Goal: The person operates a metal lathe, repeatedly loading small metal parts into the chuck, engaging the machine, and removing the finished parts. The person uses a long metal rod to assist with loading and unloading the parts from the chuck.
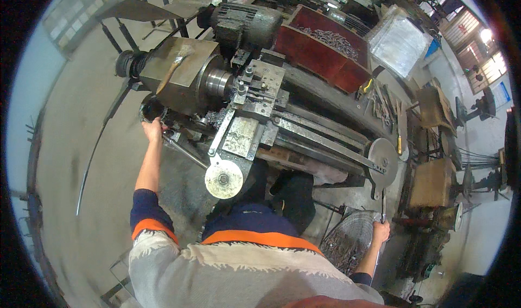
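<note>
In front of me stands a small metal lathe, its boxy headstock [160, 64] at left and a shiny round spindle nose [219, 83] facing the tool slide [263, 80]. My left hand [152, 129] is closed at the lower edge of a dark, round, cup-like part [147, 110] below the headstock. Over at the right, my right hand [381, 231] wraps round a metal lever [384, 204] under a grey disc [383, 151]. A pale round disc [223, 179] sits at the near end of the cross slide. Metal shavings [216, 117] lie beneath the spindle.
A brush [172, 73] rests on the headstock. Behind are a motor [247, 24] and a red tray [320, 64] of small metal parts. A wire basket [347, 243] of parts stands beside my right arm. Hand tools [385, 110] lie at right; a thin rod [93, 164] juts out left.
</note>
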